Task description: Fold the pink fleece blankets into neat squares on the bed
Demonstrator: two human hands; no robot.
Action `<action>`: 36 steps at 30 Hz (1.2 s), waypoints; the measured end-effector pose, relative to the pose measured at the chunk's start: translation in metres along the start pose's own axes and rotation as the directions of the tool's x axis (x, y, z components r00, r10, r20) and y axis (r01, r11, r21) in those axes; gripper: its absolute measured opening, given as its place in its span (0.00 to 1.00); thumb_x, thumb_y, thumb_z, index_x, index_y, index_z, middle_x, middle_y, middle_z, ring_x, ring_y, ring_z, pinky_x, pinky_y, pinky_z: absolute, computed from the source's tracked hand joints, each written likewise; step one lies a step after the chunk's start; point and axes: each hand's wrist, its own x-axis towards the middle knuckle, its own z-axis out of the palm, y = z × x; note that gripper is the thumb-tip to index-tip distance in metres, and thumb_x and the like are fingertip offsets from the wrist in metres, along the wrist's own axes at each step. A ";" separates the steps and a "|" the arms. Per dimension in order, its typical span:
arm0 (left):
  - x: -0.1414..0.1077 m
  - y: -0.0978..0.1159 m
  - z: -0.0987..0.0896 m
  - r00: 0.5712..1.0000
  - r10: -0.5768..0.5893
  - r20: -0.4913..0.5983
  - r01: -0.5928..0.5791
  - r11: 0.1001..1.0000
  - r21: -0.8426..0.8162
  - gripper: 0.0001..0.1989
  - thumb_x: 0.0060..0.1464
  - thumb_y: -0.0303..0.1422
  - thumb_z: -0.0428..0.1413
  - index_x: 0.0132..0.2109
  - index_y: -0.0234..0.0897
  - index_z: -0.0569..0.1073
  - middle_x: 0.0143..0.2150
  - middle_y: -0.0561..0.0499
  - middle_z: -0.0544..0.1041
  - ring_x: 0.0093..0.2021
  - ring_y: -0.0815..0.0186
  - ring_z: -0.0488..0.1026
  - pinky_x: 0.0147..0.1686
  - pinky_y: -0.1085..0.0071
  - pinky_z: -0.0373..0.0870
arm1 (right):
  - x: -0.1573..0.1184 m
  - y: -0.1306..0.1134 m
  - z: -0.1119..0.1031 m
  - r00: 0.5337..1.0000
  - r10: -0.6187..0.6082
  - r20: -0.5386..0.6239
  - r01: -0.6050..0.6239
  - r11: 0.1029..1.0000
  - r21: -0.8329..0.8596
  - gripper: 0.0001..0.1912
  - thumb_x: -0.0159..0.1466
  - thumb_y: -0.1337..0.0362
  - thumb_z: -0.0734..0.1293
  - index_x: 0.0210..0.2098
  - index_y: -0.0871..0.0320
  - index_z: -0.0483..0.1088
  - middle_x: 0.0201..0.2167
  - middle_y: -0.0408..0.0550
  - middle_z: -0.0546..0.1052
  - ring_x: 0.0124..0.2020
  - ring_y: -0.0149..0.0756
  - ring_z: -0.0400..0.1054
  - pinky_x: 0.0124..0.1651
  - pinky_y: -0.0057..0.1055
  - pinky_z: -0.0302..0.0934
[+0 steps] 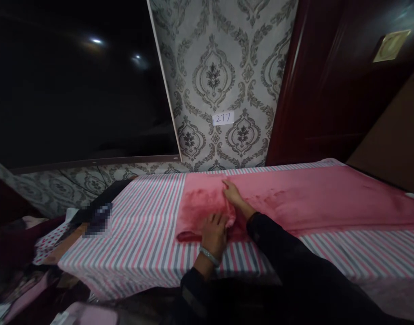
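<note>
A long pink plush blanket (315, 198) lies across a striped cloth, its left part doubled over into a folded section (196, 207). My left hand (214, 232), with a bracelet at the wrist, rests on the near right side of that section, fingers spread over the pile. Farther back, my right hand (232, 193) touches the folded section's right edge, its index finger stretched out to the left. Part of its other fingers is hidden from view. Dark marks in the pile show around both hands, and a layered fold faces me at the near left corner.
The striped cloth (139, 216) covers a table against a patterned wall (213, 58). A large dark screen (78, 90) hangs at the left, and a dark red door (322, 81) stands at the right. Assorted fabrics and a pink item (88, 313) lie at the lower left.
</note>
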 end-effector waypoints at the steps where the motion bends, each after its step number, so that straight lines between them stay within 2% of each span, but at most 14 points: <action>1: 0.001 0.005 0.002 0.998 0.003 0.067 -0.003 1.000 0.011 0.20 0.56 0.23 0.54 0.55 0.40 0.76 0.56 0.44 0.77 0.53 0.52 0.71 0.51 0.53 0.71 | -0.006 0.004 -0.007 1.000 0.017 0.005 -0.017 1.000 -0.014 0.37 0.51 0.74 0.64 0.61 0.59 0.72 0.62 0.52 0.73 0.63 0.45 0.65 0.69 0.43 0.54; 3: 0.001 0.011 0.005 0.988 -0.006 0.157 0.000 0.999 0.038 0.21 0.55 0.24 0.55 0.55 0.39 0.75 0.56 0.43 0.76 0.53 0.51 0.71 0.48 0.52 0.71 | -0.017 0.012 -0.017 0.999 0.044 0.030 -0.043 0.999 -0.024 0.35 0.51 0.73 0.65 0.60 0.57 0.73 0.60 0.51 0.75 0.61 0.46 0.68 0.67 0.44 0.57; 7: -0.002 0.012 0.003 0.980 -0.017 0.196 0.012 1.000 0.028 0.26 0.52 0.25 0.57 0.59 0.40 0.74 0.59 0.42 0.74 0.55 0.49 0.69 0.50 0.50 0.69 | -0.021 0.015 -0.019 0.996 0.062 0.061 -0.063 0.998 0.015 0.34 0.56 0.68 0.66 0.63 0.55 0.69 0.63 0.49 0.72 0.63 0.43 0.65 0.67 0.43 0.56; 13: -0.004 0.009 0.000 0.985 -0.037 0.167 0.041 0.999 -0.021 0.26 0.50 0.23 0.56 0.57 0.41 0.75 0.59 0.44 0.75 0.54 0.49 0.70 0.48 0.51 0.68 | 0.005 0.002 -0.016 0.995 0.074 0.074 -0.082 0.991 0.106 0.37 0.57 0.67 0.66 0.67 0.58 0.64 0.68 0.53 0.65 0.63 0.40 0.65 0.66 0.40 0.58; 19: -0.005 0.008 0.003 0.989 -0.032 0.143 0.040 0.998 -0.051 0.25 0.49 0.25 0.56 0.56 0.41 0.76 0.58 0.43 0.76 0.54 0.48 0.70 0.49 0.51 0.69 | 0.030 -0.006 -0.012 0.988 0.090 0.125 -0.104 0.988 0.113 0.35 0.56 0.67 0.66 0.64 0.63 0.67 0.58 0.59 0.75 0.49 0.45 0.76 0.55 0.46 0.69; 22: -0.005 0.008 0.006 0.989 -0.037 0.145 0.043 0.998 -0.041 0.25 0.50 0.26 0.56 0.56 0.41 0.76 0.59 0.43 0.76 0.54 0.47 0.70 0.48 0.49 0.69 | 0.039 -0.003 -0.007 0.995 0.055 0.083 -0.062 0.995 0.079 0.34 0.55 0.68 0.65 0.62 0.61 0.69 0.61 0.56 0.73 0.57 0.45 0.71 0.61 0.45 0.64; 25: -0.006 0.007 0.009 0.989 -0.037 0.146 0.042 0.999 -0.031 0.25 0.50 0.26 0.56 0.57 0.42 0.76 0.59 0.43 0.76 0.54 0.46 0.71 0.48 0.49 0.69 | 0.042 0.003 -0.005 1.000 0.026 0.011 -0.026 1.000 0.016 0.35 0.53 0.70 0.65 0.62 0.58 0.70 0.66 0.52 0.68 0.67 0.44 0.59 0.69 0.43 0.53; 27: -0.006 0.006 0.011 0.990 -0.027 0.140 0.030 0.999 -0.017 0.26 0.50 0.26 0.56 0.57 0.43 0.75 0.59 0.42 0.76 0.54 0.46 0.71 0.48 0.49 0.70 | 0.042 0.007 -0.005 0.999 0.037 -0.015 -0.037 0.999 -0.034 0.35 0.52 0.71 0.65 0.61 0.58 0.71 0.65 0.53 0.69 0.69 0.46 0.57 0.71 0.45 0.48; 31: -0.004 0.007 0.012 0.989 -0.010 0.147 0.010 1.000 -0.002 0.27 0.49 0.26 0.57 0.58 0.43 0.75 0.59 0.42 0.76 0.53 0.47 0.71 0.47 0.50 0.70 | 0.037 0.007 -0.011 0.998 0.063 -0.023 -0.065 0.993 -0.098 0.36 0.52 0.70 0.66 0.61 0.58 0.71 0.63 0.54 0.72 0.66 0.49 0.61 0.71 0.47 0.50; 36: -0.005 0.011 0.011 0.990 0.029 0.141 -0.025 0.999 -0.028 0.27 0.50 0.27 0.58 0.59 0.40 0.74 0.59 0.41 0.75 0.54 0.48 0.69 0.48 0.52 0.69 | 0.002 0.011 -0.023 0.996 0.089 -0.018 -0.090 0.988 -0.125 0.41 0.57 0.66 0.67 0.70 0.57 0.59 0.69 0.53 0.63 0.70 0.47 0.54 0.71 0.43 0.50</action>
